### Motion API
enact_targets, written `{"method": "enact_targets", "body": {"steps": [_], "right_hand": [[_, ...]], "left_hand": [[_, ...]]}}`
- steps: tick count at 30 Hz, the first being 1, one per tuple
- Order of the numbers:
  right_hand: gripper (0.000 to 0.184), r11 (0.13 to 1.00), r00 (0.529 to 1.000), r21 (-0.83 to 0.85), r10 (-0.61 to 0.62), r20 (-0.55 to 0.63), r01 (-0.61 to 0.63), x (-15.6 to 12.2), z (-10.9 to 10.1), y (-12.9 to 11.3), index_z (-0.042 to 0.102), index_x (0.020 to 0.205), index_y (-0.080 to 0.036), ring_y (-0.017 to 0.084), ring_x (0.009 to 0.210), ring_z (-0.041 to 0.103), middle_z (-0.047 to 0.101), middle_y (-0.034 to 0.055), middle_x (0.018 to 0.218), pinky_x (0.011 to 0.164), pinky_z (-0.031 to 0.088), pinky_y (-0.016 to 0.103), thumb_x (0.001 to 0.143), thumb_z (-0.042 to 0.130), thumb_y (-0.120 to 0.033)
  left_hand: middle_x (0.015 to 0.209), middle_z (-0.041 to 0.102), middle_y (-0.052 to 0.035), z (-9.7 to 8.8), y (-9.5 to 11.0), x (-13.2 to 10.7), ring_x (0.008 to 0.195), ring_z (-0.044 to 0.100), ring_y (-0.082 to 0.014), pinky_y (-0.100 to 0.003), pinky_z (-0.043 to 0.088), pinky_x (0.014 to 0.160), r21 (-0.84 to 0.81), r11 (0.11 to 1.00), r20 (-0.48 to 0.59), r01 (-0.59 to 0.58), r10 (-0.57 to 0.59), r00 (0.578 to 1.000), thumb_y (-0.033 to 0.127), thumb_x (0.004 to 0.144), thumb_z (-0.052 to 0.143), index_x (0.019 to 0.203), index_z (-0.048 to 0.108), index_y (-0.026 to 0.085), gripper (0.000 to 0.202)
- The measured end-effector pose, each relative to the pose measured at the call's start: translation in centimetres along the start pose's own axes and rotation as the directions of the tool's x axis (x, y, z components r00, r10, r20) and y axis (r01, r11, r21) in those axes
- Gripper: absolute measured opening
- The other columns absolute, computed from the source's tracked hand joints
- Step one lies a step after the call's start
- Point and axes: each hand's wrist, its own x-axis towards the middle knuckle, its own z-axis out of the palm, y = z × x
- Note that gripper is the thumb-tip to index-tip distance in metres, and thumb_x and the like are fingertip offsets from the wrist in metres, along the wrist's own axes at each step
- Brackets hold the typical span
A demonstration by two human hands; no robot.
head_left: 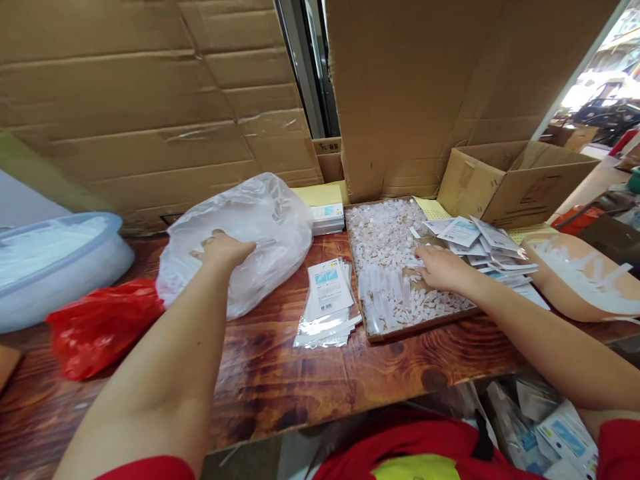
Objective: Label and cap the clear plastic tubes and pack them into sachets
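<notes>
My left hand [223, 248] rests on a clear plastic bag [260, 220] on the wooden table [260, 380], its fingers curled into the film as if gripping it. My right hand [440, 265] reaches into a shallow cardboard tray [425, 325] full of small white plastic pieces [383, 230]; its fingers are bent down among them, and I cannot make out what they pinch. A stack of clear printed sachets [327, 300] lies between the two hands. More sachets [485, 243] are piled at the tray's right edge.
A red plastic bag [100, 323] and a pale blue tub [55, 263] sit at the left. Cardboard sheets line the back, with an open carton [520, 177] at the right. Another person's arm [585, 280] lies at the far right. Yellow-topped packs [323, 203] stand behind the bag.
</notes>
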Motion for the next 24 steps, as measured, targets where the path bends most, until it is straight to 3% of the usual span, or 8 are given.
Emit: {"method": "enact_targets", "body": {"steps": [3,8,11,14,17,20,24], "right_hand": [[0.031,0.999,0.998,0.036,-0.01,0.058,0.008,0.7,0.5,-0.2,0.062,0.12,-0.015,0.034,0.12,0.066,0.071,0.0216,0.127,0.095,0.049,0.039,0.089,0.06,-0.012],[0.036,0.982,0.992,0.174,0.051,0.115,-0.071,1.6,0.0,-0.6,0.058,0.119,-0.018,0.028,0.091,0.073,0.076,0.0144,0.1,0.071,0.05,0.033,0.084,0.061,-0.011],[0.033,0.949,0.989,0.295,0.078,0.123,-0.111,1.9,-0.7,-1.1,0.051,0.122,-0.017,0.023,0.076,0.072,0.073,0.0074,0.082,0.063,0.05,0.03,0.09,0.057,-0.017],[0.027,0.803,0.981,0.569,0.095,0.169,-0.176,1.7,-0.7,-2.5,0.045,0.12,-0.02,0.019,0.059,0.068,0.062,-0.0041,0.067,0.053,0.049,0.027,0.096,0.056,-0.023],[0.025,0.623,0.975,0.751,0.095,0.203,-0.217,1.3,-0.2,-4.1,0.044,0.113,-0.023,0.016,0.048,0.063,0.054,-0.0095,0.06,0.045,0.04,0.024,0.096,0.062,-0.027],[0.026,0.658,0.979,0.726,0.099,0.18,-0.2,1.2,0.1,-4.6,0.046,0.111,-0.023,0.014,0.041,0.056,0.058,-0.0078,0.059,0.042,0.034,0.022,0.098,0.063,-0.038],[0.029,0.679,0.978,0.705,0.174,0.119,-0.206,1.2,-0.3,-3.2,0.05,0.115,-0.023,0.013,0.04,0.05,0.062,-0.0054,0.061,0.044,0.034,0.023,0.099,0.059,-0.046]], "left_hand": [[0.151,0.043,-0.0384,0.0,-0.2,-0.6,0.148,0.029,-0.0583,-0.067,0.044,0.098,0.134,0.991,-0.031,0.011,-0.007,1.0,0.045,0.069,0.073,0.127,0.037,0.004,0.079],[0.131,0.063,-0.0271,0.3,0.1,-1.0,0.13,0.058,-0.0465,-0.065,0.043,0.103,0.257,0.964,0.009,-0.072,0.072,0.997,0.043,0.082,0.064,0.136,0.03,0.004,0.075],[0.131,0.06,-0.0324,0.3,0.4,-1.5,0.127,0.061,-0.0448,-0.058,0.045,0.104,0.319,0.942,0.004,-0.104,0.109,0.994,0.04,0.09,0.053,0.14,0.027,-0.005,0.072],[0.132,0.062,-0.0308,0.4,0.9,-1.6,0.129,0.06,-0.0437,-0.053,0.047,0.104,0.377,0.912,0.067,-0.16,0.146,0.987,0.038,0.096,0.043,0.13,0.047,-0.003,0.053],[0.127,0.069,-0.0237,1.4,1.4,-1.0,0.129,0.06,-0.0403,-0.048,0.046,0.108,0.435,0.867,0.21,-0.243,0.165,0.964,0.035,0.091,0.05,0.11,0.064,0.007,0.037],[0.128,0.071,-0.0224,2.9,1.3,0.3,0.127,0.061,-0.0382,-0.042,0.047,0.108,0.491,0.829,0.319,-0.269,0.116,0.94,0.034,0.085,0.058,0.111,0.069,0.009,0.038],[0.135,0.067,-0.0296,4.3,-0.1,2.4,0.124,0.062,-0.0393,-0.043,0.049,0.102,0.524,0.812,0.399,-0.259,0.034,0.916,0.044,0.081,0.066,0.126,0.065,-0.003,0.065]]}}
